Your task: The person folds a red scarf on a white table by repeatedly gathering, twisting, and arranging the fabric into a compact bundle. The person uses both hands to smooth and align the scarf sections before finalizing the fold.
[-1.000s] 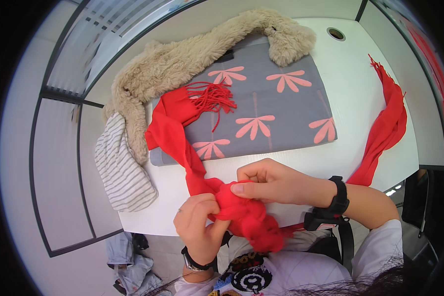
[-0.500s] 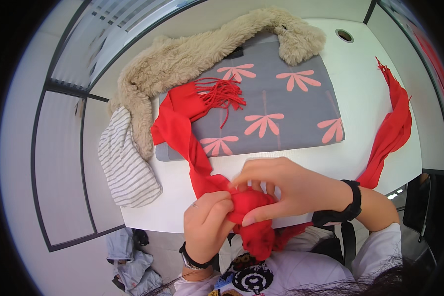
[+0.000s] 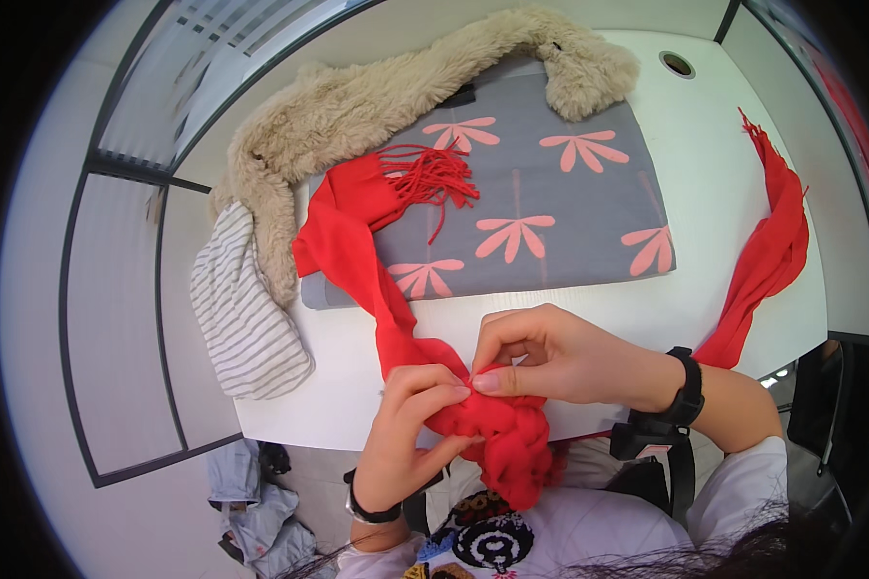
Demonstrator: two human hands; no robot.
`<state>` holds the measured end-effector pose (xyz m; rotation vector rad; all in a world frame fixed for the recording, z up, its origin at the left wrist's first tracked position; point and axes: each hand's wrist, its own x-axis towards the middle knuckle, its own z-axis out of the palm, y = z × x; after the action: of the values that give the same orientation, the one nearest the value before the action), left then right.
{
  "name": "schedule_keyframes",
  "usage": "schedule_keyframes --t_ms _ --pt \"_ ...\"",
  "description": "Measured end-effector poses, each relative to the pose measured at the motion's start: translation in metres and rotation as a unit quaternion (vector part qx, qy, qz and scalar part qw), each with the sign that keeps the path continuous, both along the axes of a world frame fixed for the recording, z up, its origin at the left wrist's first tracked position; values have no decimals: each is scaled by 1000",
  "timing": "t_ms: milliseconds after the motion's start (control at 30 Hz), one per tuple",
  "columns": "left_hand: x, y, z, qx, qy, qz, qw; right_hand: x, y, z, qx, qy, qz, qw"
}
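A red scarf (image 3: pixel 497 439) hangs bunched and looped, like a knitted chain, over the table's front edge between my hands. My left hand (image 3: pixel 415 415) grips its upper left part, thumb below and fingers above. With thumb and fingertips, my right hand (image 3: pixel 546 357) pinches the fabric at the top of the bunch. One fringed end of the scarf runs up leftward onto a folded grey cloth (image 3: pixel 589 217) with pink leaf shapes. Another fringed red length (image 3: pixel 768 236) lies along the table's right side; its link to the bunch is hidden behind my right arm.
A beige furry strip (image 3: pixel 348 111) curves along the back and left of the white table (image 3: pixel 348 415). Beside it lies a striped white-and-grey cloth (image 3: pixel 251 318). Partitions (image 3: pixel 116 318) border the table. A round cable hole (image 3: pixel 677 65) sits at the back right. Bluish-grey items (image 3: pixel 261 511) rest below left.
My right thumb and fingers have closed into a pinch near my left fingertips. My left hand has spread its thumb lower, and the looped bunch shows more fully below.
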<state>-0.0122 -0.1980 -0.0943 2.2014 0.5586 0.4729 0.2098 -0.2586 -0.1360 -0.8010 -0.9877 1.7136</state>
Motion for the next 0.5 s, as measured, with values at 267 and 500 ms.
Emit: schedule_keyframes --t_ms 267,500 --pt "4 6 -3 176 -9 -28 984 -6 4 4 -70 81 27 994" --pt "6 -8 -12 162 -41 0 986 -7 -2 4 17 61 -45 997"
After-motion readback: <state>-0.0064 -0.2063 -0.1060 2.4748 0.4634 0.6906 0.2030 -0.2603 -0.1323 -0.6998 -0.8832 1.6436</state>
